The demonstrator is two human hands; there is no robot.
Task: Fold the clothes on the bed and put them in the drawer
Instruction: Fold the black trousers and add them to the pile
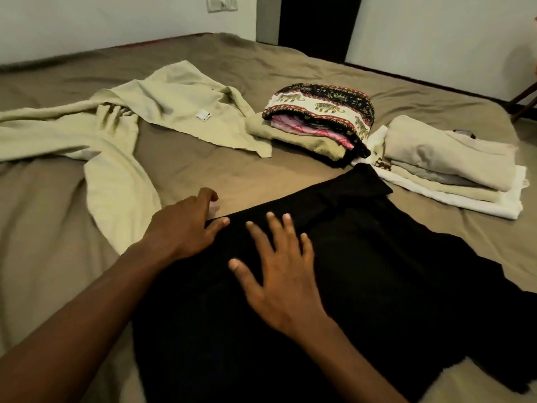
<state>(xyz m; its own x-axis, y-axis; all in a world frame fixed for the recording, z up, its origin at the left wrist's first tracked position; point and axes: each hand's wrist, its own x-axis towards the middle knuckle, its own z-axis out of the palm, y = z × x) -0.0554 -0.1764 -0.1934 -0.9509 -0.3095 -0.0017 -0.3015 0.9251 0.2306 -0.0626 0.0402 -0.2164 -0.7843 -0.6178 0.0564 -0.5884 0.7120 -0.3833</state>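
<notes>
Smoothing comes first: the black garment (377,271) lies spread on the near part of the bed (290,62), and the right hand (279,274) rests flat on it, fingers spread. The left hand (186,225) sits apart at the garment's left edge, thumb on the cloth, fingers bent toward the sheet (whether it pinches the hem I cannot tell). Pressing creases outward and squaring the edges before folding should give a neat fold, like the patterned stack (319,112) beyond.

Bare forearms (87,309), left hand (183,228), right hand (280,274)
</notes>
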